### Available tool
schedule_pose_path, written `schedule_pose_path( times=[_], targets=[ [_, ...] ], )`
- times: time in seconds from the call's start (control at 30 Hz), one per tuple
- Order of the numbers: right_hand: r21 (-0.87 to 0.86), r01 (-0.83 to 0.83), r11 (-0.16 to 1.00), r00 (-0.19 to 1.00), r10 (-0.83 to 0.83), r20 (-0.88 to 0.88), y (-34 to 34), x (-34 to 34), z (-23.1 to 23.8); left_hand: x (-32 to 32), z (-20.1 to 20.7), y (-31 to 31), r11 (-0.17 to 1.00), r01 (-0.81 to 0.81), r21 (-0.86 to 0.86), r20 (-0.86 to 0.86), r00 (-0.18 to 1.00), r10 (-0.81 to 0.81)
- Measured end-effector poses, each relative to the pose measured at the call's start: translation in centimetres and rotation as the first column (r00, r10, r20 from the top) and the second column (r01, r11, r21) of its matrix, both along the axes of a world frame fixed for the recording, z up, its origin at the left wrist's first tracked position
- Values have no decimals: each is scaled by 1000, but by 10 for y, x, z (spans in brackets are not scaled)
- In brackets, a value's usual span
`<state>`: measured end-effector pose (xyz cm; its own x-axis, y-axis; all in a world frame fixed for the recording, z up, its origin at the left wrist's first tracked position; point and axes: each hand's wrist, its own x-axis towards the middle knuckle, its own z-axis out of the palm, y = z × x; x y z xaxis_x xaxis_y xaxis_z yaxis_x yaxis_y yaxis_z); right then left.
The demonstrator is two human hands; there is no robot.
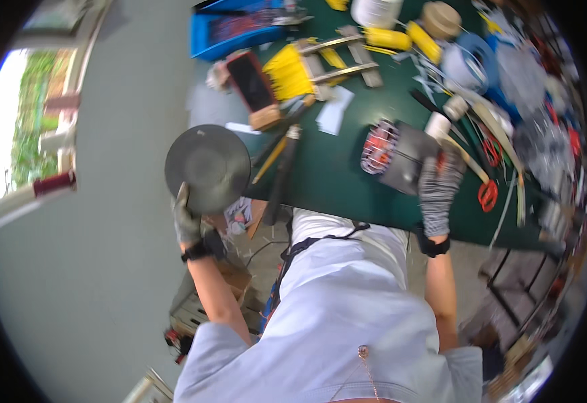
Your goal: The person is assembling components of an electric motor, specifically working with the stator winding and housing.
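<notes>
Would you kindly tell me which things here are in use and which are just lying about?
In use: grey round disc in left hand; grey motor unit under right hand.

Lying about: yellow brush, red scissors, blue tray, phone.

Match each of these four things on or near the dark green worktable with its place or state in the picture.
Things:
1. round dark grey metal disc
2. grey motor unit with red and white windings
3. red-handled scissors
4. dark phone in a red case

Places or states:
A. lying by the table's near edge, right of the right hand
B. propped on a small wooden block
C. held up in the left hand, beyond the table's left end
D. under the striped-gloved right hand

Pairs: 1-C, 2-D, 3-A, 4-B
</notes>
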<state>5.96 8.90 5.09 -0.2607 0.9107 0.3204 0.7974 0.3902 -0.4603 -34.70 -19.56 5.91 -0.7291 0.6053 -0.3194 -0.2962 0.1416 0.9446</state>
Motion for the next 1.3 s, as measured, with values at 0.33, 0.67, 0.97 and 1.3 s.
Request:
schedule_pose_path(
  times=[0.33,0.67,0.97,1.3],
  targets=[
    [-652,-605,458,344,-588,-732,-16,90,24,269,54,184,740,670,-60,114,741,-662],
    [-850,-36,525,331,-797,-506,-21,253,-88,263,-42,248,875,219,-433,-464,778,-424],
    [-747,182,639,652,-648,-395,-13,211,-175,252,-74,285,745,437,-504,104,887,-450],
    [-276,561,780,824,-494,278,-16,165,-172,252,-64,273,774,620,-129,404,745,-530]
  ],
)
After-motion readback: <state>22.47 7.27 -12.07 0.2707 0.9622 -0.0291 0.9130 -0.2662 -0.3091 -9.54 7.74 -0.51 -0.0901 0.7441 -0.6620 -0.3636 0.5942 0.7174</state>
